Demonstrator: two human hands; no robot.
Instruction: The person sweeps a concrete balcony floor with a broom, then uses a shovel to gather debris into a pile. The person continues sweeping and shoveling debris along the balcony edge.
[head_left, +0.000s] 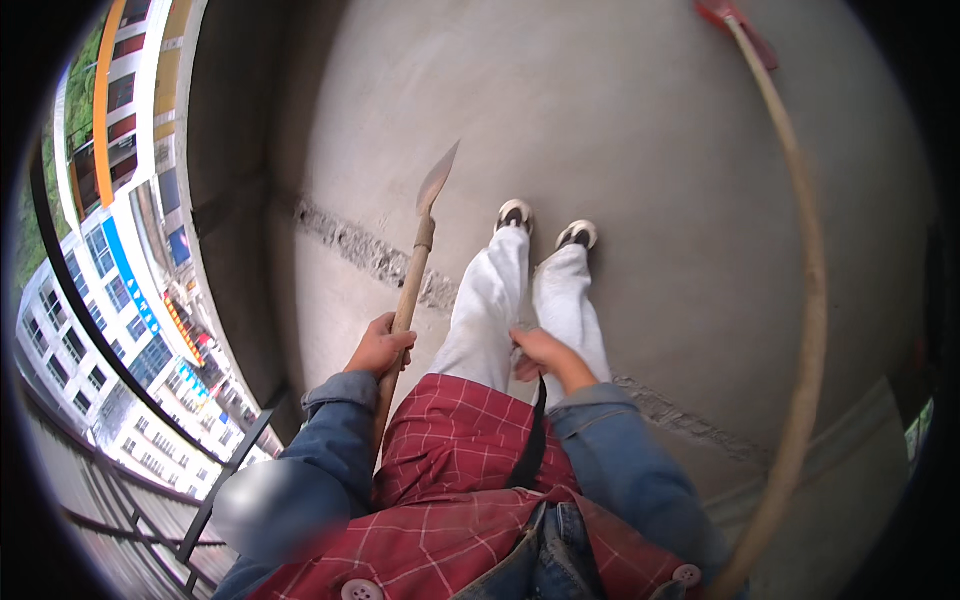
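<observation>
My left hand (382, 346) is closed around the wooden shaft of a long-handled tool (411, 289), with a pointed metal blade (437, 178) at its far end. The blade shows nearly edge-on, so a shovel or a hoe cannot be told apart. In front of my thighs is my right hand (547, 355), fingers curled, beside the upper end of a black strap (532, 446). Whether it grips that strap is hidden. A second long wooden handle (810, 285) runs down my right side, a red tool head (750, 37) at its far end.
Bare concrete floor (660, 150) lies under my feet, crossed by a rough, broken strip (367, 251). A low dark wall (240, 187) borders the left, with black metal railings (199, 517) and buildings (97, 315) beyond. A blurred round patch covers part of the lower left.
</observation>
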